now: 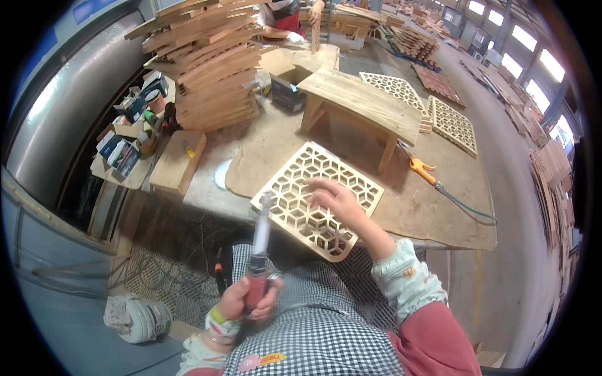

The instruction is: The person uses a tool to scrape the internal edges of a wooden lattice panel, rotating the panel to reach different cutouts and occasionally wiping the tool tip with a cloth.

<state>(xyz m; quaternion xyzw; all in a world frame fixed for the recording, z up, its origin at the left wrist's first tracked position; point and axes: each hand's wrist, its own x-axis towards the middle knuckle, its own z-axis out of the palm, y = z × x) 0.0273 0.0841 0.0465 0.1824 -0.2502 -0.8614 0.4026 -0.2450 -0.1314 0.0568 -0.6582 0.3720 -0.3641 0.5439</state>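
My left hand (251,299) is wrapped round the red handle of a hand tool (261,241). Past a dark collar, the tool has a long whitish shaft that points up and away; motion blurs it, so its exact kind is unclear. In front of me a pale wooden lattice panel (293,188) with a geometric cut-out pattern and rounded corners lies on the workbench, its near corner over the front edge. Over its right half is my right hand (338,200), empty, with fingers apart and slightly bent. Whether the fingertips touch the lattice I cannot tell.
Behind the panel stands a small wooden bench (360,100). An orange air blow gun (423,169) on a hose lies right. Stacked boards (213,69) rise at the back left, near a wooden block (179,163). A white bucket (141,318) sits low left. A co-worker's hand (296,38) shows beyond.
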